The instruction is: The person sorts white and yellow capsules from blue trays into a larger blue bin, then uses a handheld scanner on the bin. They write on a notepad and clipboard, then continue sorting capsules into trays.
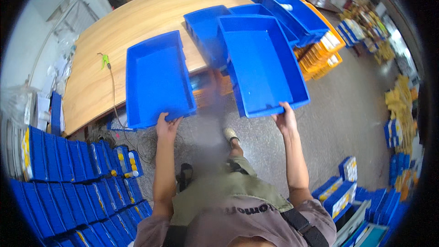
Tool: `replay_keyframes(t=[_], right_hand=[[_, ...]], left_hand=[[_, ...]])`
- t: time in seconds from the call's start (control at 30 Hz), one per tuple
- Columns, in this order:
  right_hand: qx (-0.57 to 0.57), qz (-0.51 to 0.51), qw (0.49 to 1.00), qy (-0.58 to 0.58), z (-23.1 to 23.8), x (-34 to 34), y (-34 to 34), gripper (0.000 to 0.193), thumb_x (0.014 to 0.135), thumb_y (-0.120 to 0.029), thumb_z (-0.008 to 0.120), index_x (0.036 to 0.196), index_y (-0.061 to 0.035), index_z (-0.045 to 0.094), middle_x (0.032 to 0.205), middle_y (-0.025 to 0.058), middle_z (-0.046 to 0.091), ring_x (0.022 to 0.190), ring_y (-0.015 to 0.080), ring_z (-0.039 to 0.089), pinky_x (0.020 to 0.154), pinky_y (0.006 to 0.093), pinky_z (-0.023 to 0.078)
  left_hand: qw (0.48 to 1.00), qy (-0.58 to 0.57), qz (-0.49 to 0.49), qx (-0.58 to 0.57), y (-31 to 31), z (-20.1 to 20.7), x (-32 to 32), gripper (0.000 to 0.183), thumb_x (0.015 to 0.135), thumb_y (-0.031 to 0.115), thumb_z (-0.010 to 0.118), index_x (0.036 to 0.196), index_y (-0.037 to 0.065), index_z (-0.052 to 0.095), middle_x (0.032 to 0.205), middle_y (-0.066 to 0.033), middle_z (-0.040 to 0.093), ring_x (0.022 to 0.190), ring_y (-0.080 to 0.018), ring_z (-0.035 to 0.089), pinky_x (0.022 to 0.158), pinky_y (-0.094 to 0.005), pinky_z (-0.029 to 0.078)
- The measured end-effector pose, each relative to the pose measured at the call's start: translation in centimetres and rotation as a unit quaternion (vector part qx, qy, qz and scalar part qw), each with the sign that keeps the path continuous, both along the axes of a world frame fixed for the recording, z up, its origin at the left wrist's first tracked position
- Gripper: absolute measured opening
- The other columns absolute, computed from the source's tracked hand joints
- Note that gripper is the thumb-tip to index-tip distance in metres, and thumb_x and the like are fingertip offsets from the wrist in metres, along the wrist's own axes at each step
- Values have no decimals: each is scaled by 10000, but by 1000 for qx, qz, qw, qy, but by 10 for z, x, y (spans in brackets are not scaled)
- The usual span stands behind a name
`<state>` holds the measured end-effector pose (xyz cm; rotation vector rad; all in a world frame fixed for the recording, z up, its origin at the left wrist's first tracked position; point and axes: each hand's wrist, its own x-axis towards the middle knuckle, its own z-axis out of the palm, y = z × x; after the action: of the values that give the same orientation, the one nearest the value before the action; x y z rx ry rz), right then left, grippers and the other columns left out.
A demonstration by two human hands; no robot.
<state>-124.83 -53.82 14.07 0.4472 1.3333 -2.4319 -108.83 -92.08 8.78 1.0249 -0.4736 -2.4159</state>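
Note:
My left hand [168, 126] grips the near edge of an empty blue plastic bin [157, 78], which reaches over the front edge of the wooden table. With my right hand [286, 119] I hold a second empty blue bin [260, 64] by its near rim, the thumb over the edge. That bin's far end overlaps other blue bins [206, 18] at the table's right side. The fingers of both hands are partly hidden under the bins.
On the wooden table [151, 9] lies a green air blow gun [106, 60] with a hose. Orange crates [320, 59] are stacked at its right end. Stacked blue bins [68, 160] stand at the lower left, more bins [338, 192] at the lower right.

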Motion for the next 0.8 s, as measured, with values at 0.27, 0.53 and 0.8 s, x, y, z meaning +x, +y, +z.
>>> replay_keyframes(t=[0.27, 0.53, 0.8], right_hand=[[-10, 200, 980, -11, 14, -203, -123, 427, 881, -203, 637, 1206, 9, 459, 1076, 189, 620, 855, 260, 682, 658, 331, 620], [47, 203, 978, 9, -13, -218, -149, 642, 904, -490, 601, 1289, 6, 467, 1192, 121, 552, 1112, 242, 553, 901, 349, 486], [192, 476, 857, -54, -35, -88, -196, 337, 968, -280, 545, 1191, -28, 554, 861, 40, 588, 804, 155, 594, 710, 337, 511]], left_hand=[[997, -49, -19, 57, -6, -18, -150, 484, 901, 206, 628, 1264, -48, 431, 1198, -211, 523, 1096, -366, 554, 1034, -530, 431], [927, -304, -122, -185, -56, -56, -57, 683, 852, 361, 693, 1341, -45, 444, 1235, -198, 580, 1138, -326, 571, 914, -436, 485], [569, -662, 11, -488, -237, -110, 59, 734, 854, 420, 632, 1381, -39, 408, 1411, -270, 419, 1320, -361, 397, 1094, -410, 309]])
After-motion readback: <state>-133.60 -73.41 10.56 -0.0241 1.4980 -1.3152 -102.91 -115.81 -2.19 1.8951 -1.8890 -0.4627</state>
